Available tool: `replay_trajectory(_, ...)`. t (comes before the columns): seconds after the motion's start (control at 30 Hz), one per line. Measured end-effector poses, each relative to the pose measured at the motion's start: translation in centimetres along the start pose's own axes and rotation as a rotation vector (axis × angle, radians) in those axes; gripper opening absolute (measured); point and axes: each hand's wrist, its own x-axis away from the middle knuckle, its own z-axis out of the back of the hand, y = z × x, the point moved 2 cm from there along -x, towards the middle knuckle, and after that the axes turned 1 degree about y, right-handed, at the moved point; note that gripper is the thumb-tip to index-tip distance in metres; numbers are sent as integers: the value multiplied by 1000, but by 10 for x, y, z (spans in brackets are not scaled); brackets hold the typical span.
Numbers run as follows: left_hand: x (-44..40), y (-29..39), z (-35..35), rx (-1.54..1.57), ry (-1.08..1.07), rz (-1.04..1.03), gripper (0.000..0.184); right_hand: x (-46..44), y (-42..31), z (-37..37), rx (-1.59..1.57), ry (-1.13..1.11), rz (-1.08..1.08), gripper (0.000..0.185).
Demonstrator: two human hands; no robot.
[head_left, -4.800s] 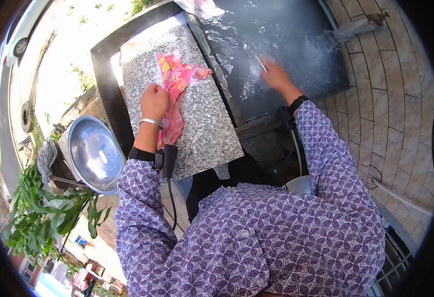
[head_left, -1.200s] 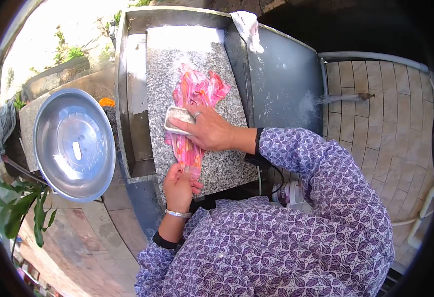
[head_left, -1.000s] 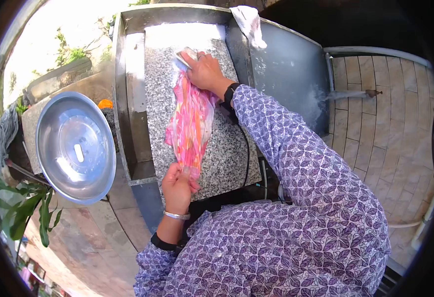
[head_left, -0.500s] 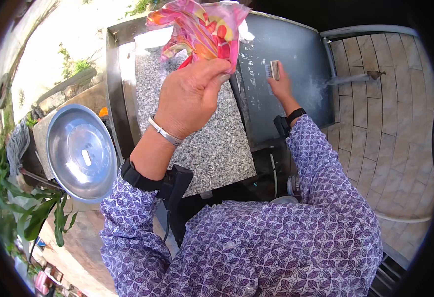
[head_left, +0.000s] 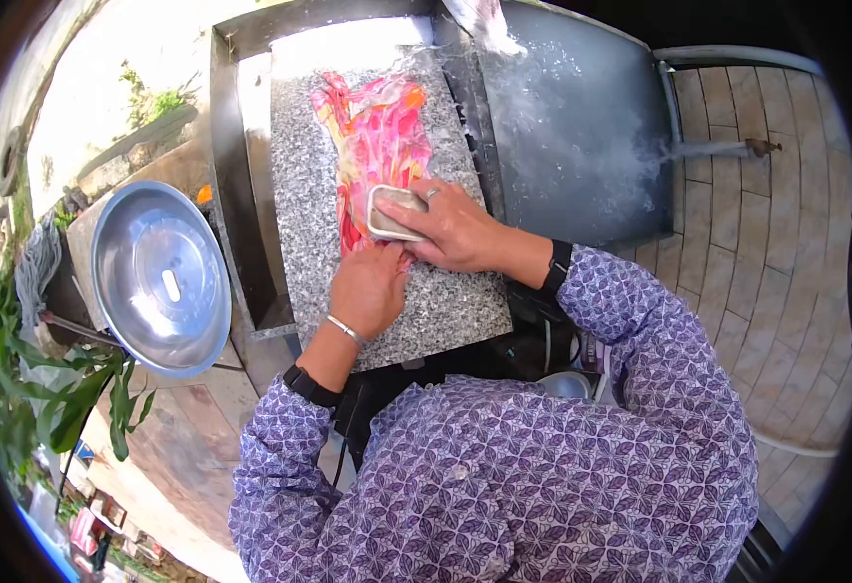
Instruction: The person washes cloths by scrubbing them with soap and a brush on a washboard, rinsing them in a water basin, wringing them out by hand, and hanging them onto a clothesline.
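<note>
A wet pink, red and yellow patterned cloth (head_left: 382,126) lies spread on a speckled granite slab (head_left: 455,301). My left hand (head_left: 370,287) grips the cloth's near end, fingers closed on it. Just beyond, my right hand (head_left: 460,228) is closed round a pale scrub brush (head_left: 394,214), which rests on the lower part of the cloth. The brush's bristles are hidden beneath its back.
Right of the slab is a grey water-filled basin (head_left: 581,126), with water pouring from a wall tap (head_left: 761,148). Whitish cloth (head_left: 484,21) hangs at its far edge. A metal bowl (head_left: 159,277) holding a small white bar (head_left: 170,285) stands left.
My left hand has lowered the cloth from the air onto the slab. My right hand has brought the brush from over the basin onto the cloth.
</note>
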Motion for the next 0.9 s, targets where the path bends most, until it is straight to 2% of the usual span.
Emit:
replay_trajectory(0.03, 6, 5, 2, -59, 36, 73, 34, -14, 5, -9, -8, -3, 2, 65)
replay_trajectory(0.1, 15, 2, -3, -82, 28, 49, 35, -49, 43, -23, 260, -74, -10, 60)
replay_trajectory(0.17, 20, 1, -5, -60, 49, -13, 33, -108, 116, -23, 372, -26, -400, 56)
replay_trajectory(0.2, 22, 2, 1, -66, 66, -7, 33, -128, 124, -16, 445, -81, -510, 53)
replay_trajectory(0.27, 27, 9, 16, 78, 126, -28, 29, -135, 117, -16, 478, -114, -492, 55)
replay_trajectory(0.33, 33, 5, 13, 31, 156, -3, 28, -105, 58, -10, 274, -173, -266, 57)
replay_trajectory(0.4, 42, 6, 7, 4, 163, 44, 27, -59, -10, -22, 235, -108, 259, 59)
replay_trajectory(0.43, 42, 7, 6, -13, 123, 46, 28, -65, 0, -27, 237, -116, 257, 59)
replay_trajectory(0.5, 38, 4, 6, -27, 69, 53, 28, -94, 45, -41, 283, -34, -1, 52)
replay_trajectory(0.53, 37, 5, 5, 0, 58, 68, 27, -130, 80, -39, 289, -25, -323, 49)
replay_trajectory(0.57, 34, 4, 9, 12, 51, 83, 27, -157, 105, -35, 354, -51, -490, 47)
replay_trajectory(0.6, 28, 1, 19, -9, 53, 89, 27, -173, 121, -39, 451, -42, -460, 46)
replay_trajectory(0.67, 10, -11, 34, 98, 28, 449, 24, -177, 121, -39, 512, -80, -443, 48)
replay_trajectory(0.73, -20, -46, 42, -190, 402, 371, 26, -169, 124, -36, 466, -46, -494, 52)
replay_trajectory(0.8, -41, -65, 36, -397, 282, 379, 24, -173, 127, -35, 475, -48, -485, 54)
replay_trajectory(0.9, -60, -83, 19, -418, 226, 352, 20, -166, 125, -39, 476, -39, -498, 54)
